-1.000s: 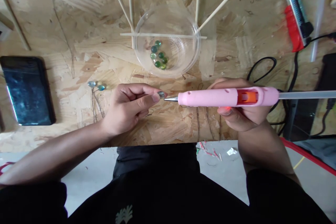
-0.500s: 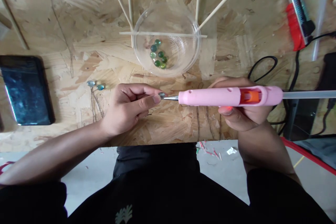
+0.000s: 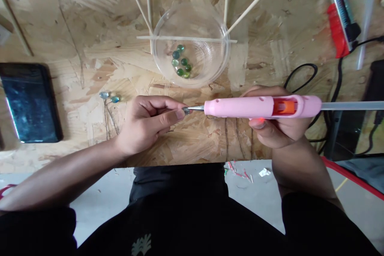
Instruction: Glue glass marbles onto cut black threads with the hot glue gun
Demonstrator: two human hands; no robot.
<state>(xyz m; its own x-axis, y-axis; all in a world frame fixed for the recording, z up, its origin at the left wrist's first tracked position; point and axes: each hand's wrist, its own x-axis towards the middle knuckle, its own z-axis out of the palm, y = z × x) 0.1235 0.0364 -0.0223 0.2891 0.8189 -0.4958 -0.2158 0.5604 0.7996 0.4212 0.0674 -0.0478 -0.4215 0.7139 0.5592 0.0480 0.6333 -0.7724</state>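
My left hand point(image 3: 150, 122) pinches a small glass bead point(image 3: 186, 110) between thumb and fingers above the wooden board. My right hand point(image 3: 277, 128) grips a pink glue gun point(image 3: 261, 107), held level and pointing left. Its metal tip touches the bead. A clear glue stick point(image 3: 351, 106) sticks out of the gun's back end. Behind the hands stands a clear plastic bowl point(image 3: 219, 54) with several green and blue glass beads point(image 3: 181, 61) in it. Two loose beads point(image 3: 109, 97) lie on the board left of my left hand.
Thin wooden sticks point(image 3: 186, 39) lie across and around the bowl. A dark phone point(image 3: 28, 102) lies at the left. A red and black tool point(image 3: 340, 16) and black cables point(image 3: 300, 76) are at the right. The board's front edge point(image 3: 195, 163) runs under my wrists.
The glue gun has moved slightly left and up, so its tip now meets the bead. My left hand has barely moved.
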